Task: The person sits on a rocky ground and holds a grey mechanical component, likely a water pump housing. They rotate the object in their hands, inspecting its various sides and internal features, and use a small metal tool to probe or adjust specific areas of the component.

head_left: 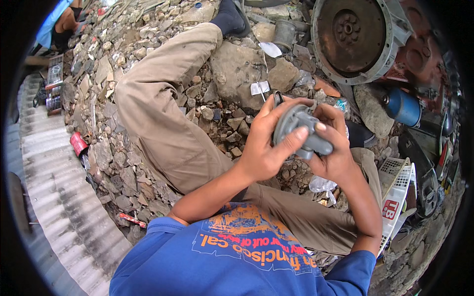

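Part, grey and round-flanged (302, 129), held between both hands, touching each, so neither is nearer. Left hand (266, 148) clamped round the flange, thumb across its face; right hand (337, 148) closed on the stubby end. Long axis seems to slant from left hand down toward right. Writing: orange and pink lettering on blue shirt (197, 264), below the hands; pale letters on red label (390, 209), white crate (406, 185), right of right hand.
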A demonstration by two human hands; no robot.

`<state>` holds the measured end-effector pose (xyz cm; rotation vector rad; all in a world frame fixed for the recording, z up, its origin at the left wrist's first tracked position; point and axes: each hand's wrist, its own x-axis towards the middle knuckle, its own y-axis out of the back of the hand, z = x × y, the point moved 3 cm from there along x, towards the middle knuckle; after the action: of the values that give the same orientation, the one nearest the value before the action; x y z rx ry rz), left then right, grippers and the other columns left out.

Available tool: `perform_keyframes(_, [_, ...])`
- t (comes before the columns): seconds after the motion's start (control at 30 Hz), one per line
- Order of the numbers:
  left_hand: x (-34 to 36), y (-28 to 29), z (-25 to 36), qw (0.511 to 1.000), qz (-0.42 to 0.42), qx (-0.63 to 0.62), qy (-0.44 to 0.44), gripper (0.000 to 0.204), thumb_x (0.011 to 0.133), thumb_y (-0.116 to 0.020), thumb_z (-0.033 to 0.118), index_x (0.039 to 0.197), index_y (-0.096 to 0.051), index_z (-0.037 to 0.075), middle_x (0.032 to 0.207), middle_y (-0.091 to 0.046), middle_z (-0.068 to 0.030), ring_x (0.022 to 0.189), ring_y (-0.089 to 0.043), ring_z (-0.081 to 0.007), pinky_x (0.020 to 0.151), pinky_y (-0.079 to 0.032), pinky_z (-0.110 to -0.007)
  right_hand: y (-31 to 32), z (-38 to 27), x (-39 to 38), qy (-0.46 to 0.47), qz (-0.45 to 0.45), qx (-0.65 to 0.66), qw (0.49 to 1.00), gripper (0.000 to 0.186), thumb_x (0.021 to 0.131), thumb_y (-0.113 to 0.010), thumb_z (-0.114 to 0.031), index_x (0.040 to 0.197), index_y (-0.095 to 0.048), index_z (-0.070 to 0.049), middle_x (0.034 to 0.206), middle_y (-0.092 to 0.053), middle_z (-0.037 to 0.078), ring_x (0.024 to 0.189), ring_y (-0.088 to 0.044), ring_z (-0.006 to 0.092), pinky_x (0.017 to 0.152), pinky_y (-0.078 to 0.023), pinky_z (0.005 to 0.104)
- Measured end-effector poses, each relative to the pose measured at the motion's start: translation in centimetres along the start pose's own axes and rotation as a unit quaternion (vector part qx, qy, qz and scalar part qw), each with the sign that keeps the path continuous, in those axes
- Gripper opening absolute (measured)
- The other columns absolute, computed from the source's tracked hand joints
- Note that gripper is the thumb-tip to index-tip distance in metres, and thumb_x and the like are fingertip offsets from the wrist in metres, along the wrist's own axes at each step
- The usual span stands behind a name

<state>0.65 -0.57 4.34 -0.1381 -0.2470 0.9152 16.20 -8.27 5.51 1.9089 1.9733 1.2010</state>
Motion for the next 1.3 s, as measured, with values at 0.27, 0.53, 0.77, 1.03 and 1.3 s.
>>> perform_keyframes(0.27, [0.4,0.1,-2.7,0.934,0.035,-0.318,0.162,0.056,0.089,-0.054,0.029,0.132,-0.05,-0.006,0.125,-0.059,-0.0174,0.112,-0.061,-0.0226,0.098,-0.047,-0.035,1.2,-1.8,3.6,-0.073,-0.039,-0.074,0.994,0.065,0.07,-0.081,-0.015,0.131,-0.058,-0.012,0.12,-0.052,0.019,0.1,-0.057,0.0354,0.086,-0.048,0.043])
perform_keyframes(0.53, [1.1,0.1,-3.2,0.916,0.054,-0.372,0.142,0.067,0.084,-0.056,0.035,0.134,-0.048,-0.008,0.117,-0.063,-0.0168,0.105,-0.063,-0.022,0.094,-0.049,-0.033,2.6,-2.0,4.2,-0.063,0.049,0.01,0.997,0.049,0.103,-0.043,-0.041,0.114,-0.066,0.001,0.109,-0.059,0.019,0.097,-0.06,0.0312,0.089,-0.046,0.0393])
perform_keyframes(0.77, [1.5,0.2,-3.1,0.924,0.054,-0.358,0.122,0.07,0.081,-0.057,0.038,0.132,-0.048,-0.008,0.113,-0.064,-0.0167,0.101,-0.064,-0.0222,0.09,-0.051,-0.033,3.7,-3.4,4.9,-0.063,0.034,-0.046,0.996,0.039,0.082,-0.074,-0.021,0.115,-0.066,-0.002,0.111,-0.059,0.017,0.097,-0.061,0.0316,0.086,-0.048,0.0389])
perform_keyframes(1.03, [1.7,0.1,-3.0,0.918,0.045,-0.374,0.124,0.066,0.084,-0.055,0.038,0.131,-0.048,-0.008,0.112,-0.064,-0.0177,0.101,-0.065,-0.0235,0.09,-0.052,-0.034,2.2,-2.5,4.1,-0.061,-0.015,-0.072,0.995,0.061,0.072,-0.075,-0.002,0.13,-0.063,-0.016,0.112,-0.056,0.017,0.095,-0.062,0.0321,0.078,-0.054,0.0406])
perform_keyframes(1.3, [1.6,-0.2,-2.7,0.92,0.039,-0.367,0.129,0.066,0.084,-0.055,0.039,0.132,-0.048,-0.007,0.11,-0.065,-0.0182,0.099,-0.066,-0.0233,0.088,-0.053,-0.033,2.4,-3.0,3.8,-0.053,-0.019,-0.088,0.995,0.064,0.068,-0.075,0.001,0.129,-0.064,-0.014,0.11,-0.056,0.017,0.094,-0.062,0.0321,0.079,-0.053,0.0403])
